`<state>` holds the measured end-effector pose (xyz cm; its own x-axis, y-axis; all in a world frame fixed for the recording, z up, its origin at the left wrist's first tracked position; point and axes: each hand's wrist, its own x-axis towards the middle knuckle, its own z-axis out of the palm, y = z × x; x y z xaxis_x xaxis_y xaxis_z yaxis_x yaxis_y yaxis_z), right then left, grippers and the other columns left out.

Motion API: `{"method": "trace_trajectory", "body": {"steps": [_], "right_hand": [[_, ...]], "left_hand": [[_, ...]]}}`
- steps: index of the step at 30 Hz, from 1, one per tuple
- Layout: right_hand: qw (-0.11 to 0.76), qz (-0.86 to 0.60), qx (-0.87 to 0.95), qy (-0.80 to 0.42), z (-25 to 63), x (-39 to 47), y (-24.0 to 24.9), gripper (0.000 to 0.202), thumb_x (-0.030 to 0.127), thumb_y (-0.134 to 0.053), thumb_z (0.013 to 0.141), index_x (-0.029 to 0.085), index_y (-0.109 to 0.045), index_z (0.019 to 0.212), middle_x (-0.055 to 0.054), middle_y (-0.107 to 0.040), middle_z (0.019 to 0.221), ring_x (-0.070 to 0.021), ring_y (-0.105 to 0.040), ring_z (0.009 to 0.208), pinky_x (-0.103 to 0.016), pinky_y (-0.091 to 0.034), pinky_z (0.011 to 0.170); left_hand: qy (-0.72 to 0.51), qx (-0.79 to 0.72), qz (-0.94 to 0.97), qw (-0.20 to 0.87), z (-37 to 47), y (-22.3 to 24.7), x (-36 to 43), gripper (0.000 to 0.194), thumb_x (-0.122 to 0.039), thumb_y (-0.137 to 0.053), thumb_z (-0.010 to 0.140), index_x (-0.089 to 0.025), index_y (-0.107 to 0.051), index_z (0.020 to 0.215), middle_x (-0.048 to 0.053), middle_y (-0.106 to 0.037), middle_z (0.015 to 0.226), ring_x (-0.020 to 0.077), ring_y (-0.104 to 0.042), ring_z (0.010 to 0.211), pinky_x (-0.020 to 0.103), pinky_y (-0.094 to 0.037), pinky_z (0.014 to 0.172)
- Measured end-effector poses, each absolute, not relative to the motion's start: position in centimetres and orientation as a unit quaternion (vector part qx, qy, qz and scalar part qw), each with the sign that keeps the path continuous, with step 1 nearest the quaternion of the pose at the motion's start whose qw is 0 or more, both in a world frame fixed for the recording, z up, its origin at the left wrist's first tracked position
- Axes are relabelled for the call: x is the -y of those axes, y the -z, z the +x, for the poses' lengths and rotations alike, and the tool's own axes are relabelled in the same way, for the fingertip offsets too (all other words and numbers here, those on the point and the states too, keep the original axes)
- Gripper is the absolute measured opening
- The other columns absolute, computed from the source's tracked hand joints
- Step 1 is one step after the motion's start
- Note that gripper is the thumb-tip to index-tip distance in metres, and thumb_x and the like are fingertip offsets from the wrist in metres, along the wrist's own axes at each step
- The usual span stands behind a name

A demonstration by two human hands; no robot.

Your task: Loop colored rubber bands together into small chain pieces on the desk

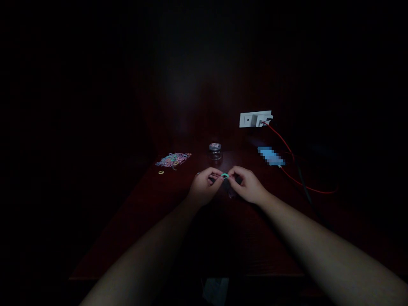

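Between my two hands is a small green elastic band (225,175), pinched from both sides above the table. My left hand (205,183) closes thumb and forefinger on its left edge. On the other side, my right hand (245,183) grips the right edge with thumb and fingertips. Just below the hands lies a small dark cluster (231,194), too dim to name. A heap of coloured elastic bands (174,160) rests to the left, with a single yellow band (161,172) in front of it. Behind my hands stands a small clear lidded jar (215,152).
A wall socket (255,119) holds a white plug with a red cable (282,138). The cable runs to a blurred-out blue device (270,156) on the right. A dark cable (302,180) hangs beside it. The dark red table (134,225) fades into deep shadow.
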<state>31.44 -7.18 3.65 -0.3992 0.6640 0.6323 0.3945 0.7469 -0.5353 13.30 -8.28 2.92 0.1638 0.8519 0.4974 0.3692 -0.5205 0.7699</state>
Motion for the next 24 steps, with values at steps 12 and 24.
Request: {"method": "trace_trajectory", "body": {"steps": [12,24], "right_hand": [[0.444,-0.325,0.816,-0.179,31.40,7.48,-3.69,0.003,0.020,-0.055,0.081,0.018,-0.056,0.083,0.000,-0.056,0.068,-0.0122,-0.052,0.060,-0.023,-0.042,0.056],[0.458,-0.326,0.808,-0.176,31.27,7.29,-3.52,0.002,0.021,-0.056,0.083,0.019,-0.055,0.082,0.000,-0.056,0.068,-0.0134,-0.054,0.063,-0.025,-0.043,0.059]], "left_hand": [[-0.491,-0.431,0.714,0.251,13.54,-2.98,8.35,0.014,-0.028,-0.063,0.080,-0.015,-0.062,0.084,0.002,-0.066,0.075,0.0103,-0.059,0.066,0.019,-0.041,0.054],[-0.493,-0.421,0.714,0.265,13.57,-3.00,8.51,0.013,-0.028,-0.063,0.080,-0.016,-0.062,0.084,0.002,-0.066,0.075,0.0110,-0.060,0.067,0.020,-0.042,0.055]]}}
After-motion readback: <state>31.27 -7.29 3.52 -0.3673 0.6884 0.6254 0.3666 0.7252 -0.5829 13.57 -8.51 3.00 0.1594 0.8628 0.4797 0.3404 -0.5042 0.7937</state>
